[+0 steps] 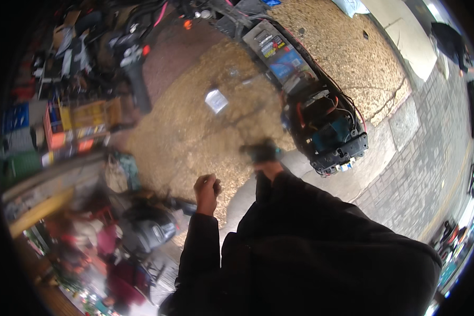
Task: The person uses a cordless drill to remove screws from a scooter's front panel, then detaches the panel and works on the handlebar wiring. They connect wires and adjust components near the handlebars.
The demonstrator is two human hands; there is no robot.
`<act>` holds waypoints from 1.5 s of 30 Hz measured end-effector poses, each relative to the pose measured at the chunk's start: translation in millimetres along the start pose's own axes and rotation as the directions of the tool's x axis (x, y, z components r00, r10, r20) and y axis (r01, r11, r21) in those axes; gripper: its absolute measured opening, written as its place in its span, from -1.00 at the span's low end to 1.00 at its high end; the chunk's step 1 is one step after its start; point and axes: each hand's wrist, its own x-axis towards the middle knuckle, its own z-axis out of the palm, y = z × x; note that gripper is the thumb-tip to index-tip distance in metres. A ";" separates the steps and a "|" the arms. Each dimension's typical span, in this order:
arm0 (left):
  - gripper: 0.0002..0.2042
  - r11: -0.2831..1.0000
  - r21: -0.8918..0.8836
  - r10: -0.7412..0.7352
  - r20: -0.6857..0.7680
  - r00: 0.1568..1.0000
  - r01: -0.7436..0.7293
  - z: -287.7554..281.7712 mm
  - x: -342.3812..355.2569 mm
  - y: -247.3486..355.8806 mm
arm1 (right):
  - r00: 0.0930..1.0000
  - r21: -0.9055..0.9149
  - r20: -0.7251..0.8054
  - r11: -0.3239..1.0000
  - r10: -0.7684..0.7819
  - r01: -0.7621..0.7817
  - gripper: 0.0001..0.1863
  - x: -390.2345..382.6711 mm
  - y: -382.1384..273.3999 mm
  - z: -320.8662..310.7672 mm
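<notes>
My right hand (271, 169) is closed around a dark, blurred tool with a hint of teal (260, 151), probably a power tool; motion smears its outline. Over the stained floor to its left, my left hand (206, 190) is curled with fingers pressed together; whatever they may hold is too small to make out. Beyond and right of my right hand lies a long black vehicle body, opened up (326, 152). Wires and a teal part show inside its near end, and a grey-and-blue boxy battery (274, 55) sits toward its far end.
A pale square packet (216, 101) lies on the floor ahead. Tools and parts crowd the far left, near an orange-edged bin (58, 126). A dark rounded machine (152, 229) stands at lower left, with blurred people behind it. Brick paving (437, 152) runs along the right.
</notes>
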 end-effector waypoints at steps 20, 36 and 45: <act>-0.92 0.879 0.472 -0.086 0.298 0.951 -0.068 192.6 563.3 -12.9 | 0.945 0.705 -0.103 0.693 0.312 -0.152 -0.80 386.2 77.9 -14.2; -0.89 0.935 0.327 -0.186 0.125 0.975 0.137 149.5 587.5 -56.7 | 0.891 0.322 -0.335 0.926 0.306 -0.197 -0.33 413.0 135.1 -3.2; -0.85 0.798 0.577 -0.317 0.152 0.936 0.176 88.5 305.4 0.8 | 0.946 0.421 -0.117 0.878 0.303 -0.229 -0.67 195.8 15.0 27.1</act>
